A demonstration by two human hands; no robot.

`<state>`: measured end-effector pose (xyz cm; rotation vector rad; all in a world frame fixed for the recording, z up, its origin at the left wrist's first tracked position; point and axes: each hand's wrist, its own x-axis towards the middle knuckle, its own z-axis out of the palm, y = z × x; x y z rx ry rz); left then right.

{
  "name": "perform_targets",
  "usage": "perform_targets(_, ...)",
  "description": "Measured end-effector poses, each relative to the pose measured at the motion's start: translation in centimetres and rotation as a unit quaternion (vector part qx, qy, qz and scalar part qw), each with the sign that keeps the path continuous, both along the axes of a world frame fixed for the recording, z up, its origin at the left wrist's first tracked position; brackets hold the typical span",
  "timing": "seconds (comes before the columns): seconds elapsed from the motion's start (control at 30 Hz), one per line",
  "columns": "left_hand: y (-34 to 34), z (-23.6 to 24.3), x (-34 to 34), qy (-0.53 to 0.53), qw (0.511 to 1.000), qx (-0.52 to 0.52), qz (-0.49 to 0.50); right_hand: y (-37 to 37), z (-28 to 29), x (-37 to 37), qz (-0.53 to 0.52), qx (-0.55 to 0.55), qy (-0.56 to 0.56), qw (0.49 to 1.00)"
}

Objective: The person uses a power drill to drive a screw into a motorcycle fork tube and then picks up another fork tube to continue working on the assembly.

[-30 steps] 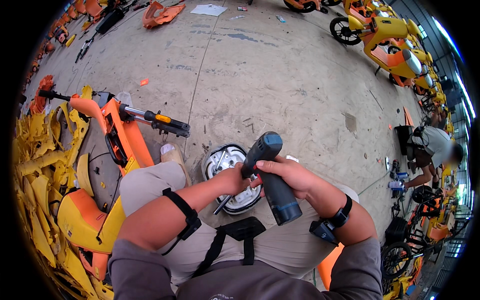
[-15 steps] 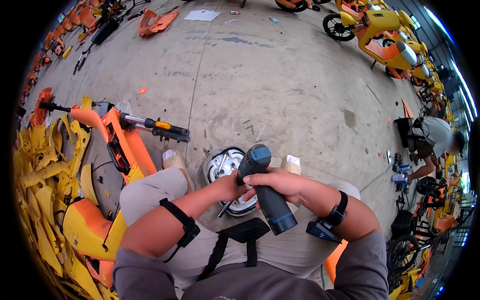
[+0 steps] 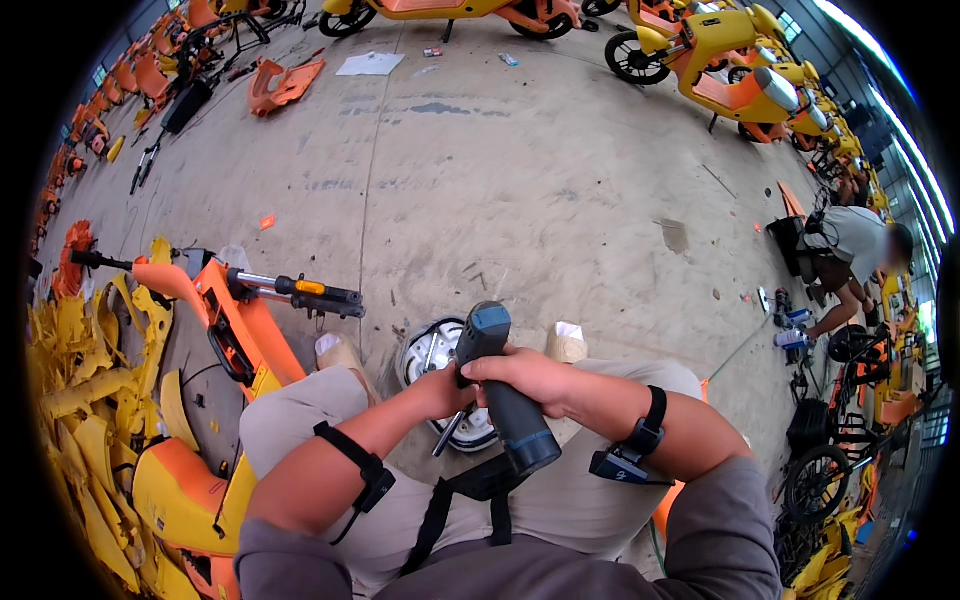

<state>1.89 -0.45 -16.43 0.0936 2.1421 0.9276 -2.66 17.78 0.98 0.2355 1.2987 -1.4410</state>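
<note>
Our forearms (image 3: 395, 418) angle inward, our right hand (image 3: 528, 380) wrapped around the smooth, dark cylindrical power tool (image 3: 518, 428), thumb on top; our left hand (image 3: 440, 393) curls against its side, its grip too hidden to tell. Just beneath both hands lies a round, silvery metal wheel hub (image 3: 416, 368).

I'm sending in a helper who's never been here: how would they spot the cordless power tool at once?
Find the camera wearer's two bent, beige-trousered knees, low in the picture. Between them, the right hand grips the cordless power tool, which partly hides a round metal part. Unlike that pale, silvery part, the tool is dark grey with blue trim.
</note>
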Motion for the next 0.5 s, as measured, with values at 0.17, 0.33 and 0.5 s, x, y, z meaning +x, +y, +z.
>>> perform_targets(0.17,-0.3,1.8,0.3,0.042,0.999,-0.019,0.019,-0.2,0.1,-0.2,-0.006,-0.002,0.02,1.0)
perform_targets(0.33,-0.1,4.4,-0.2,0.049,0.999,0.01,0.015,-0.5,-0.3,-0.3,-0.004,-0.013,0.027,1.0)
perform_targets(0.5,-0.4,3.3,-0.1,0.06,0.998,0.036,0.006,-0.6,-0.4,-0.6,0.003,-0.016,0.03,0.999)
